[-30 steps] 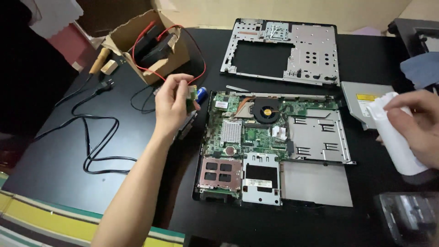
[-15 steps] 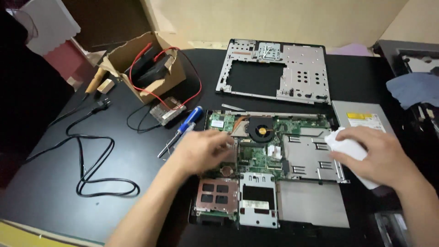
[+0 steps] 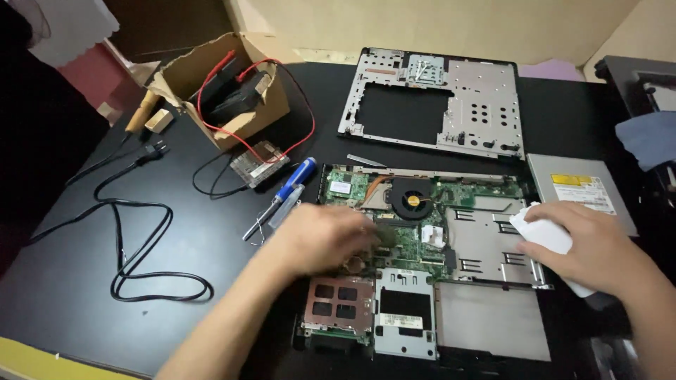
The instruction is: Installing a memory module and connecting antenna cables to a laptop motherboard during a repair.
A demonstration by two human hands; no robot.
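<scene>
An opened laptop base with its green motherboard (image 3: pixel 436 232) and black fan (image 3: pixel 412 200) lies on the black table (image 3: pixel 176 281). My left hand (image 3: pixel 320 236) rests on the board's left part, fingers curled over the components; whether it holds anything is hidden. My right hand (image 3: pixel 591 243) presses a white cloth or tissue (image 3: pixel 546 236) against the laptop's right edge. A blue-handled screwdriver (image 3: pixel 285 193) lies just left of the laptop, close to my left hand.
A detached laptop cover frame (image 3: pixel 440 102) lies at the back. A silver optical drive (image 3: pixel 584 190) sits at the right. A cardboard box (image 3: pixel 225 84) holds red wires. A clear small case (image 3: pixel 260 163), a black power cable (image 3: pixel 134 239) and a wooden-handled tool (image 3: pixel 141 112) lie at left.
My left hand came away from the screwdriver area and went down onto the motherboard. My right hand moved in with the white cloth onto the laptop's right edge.
</scene>
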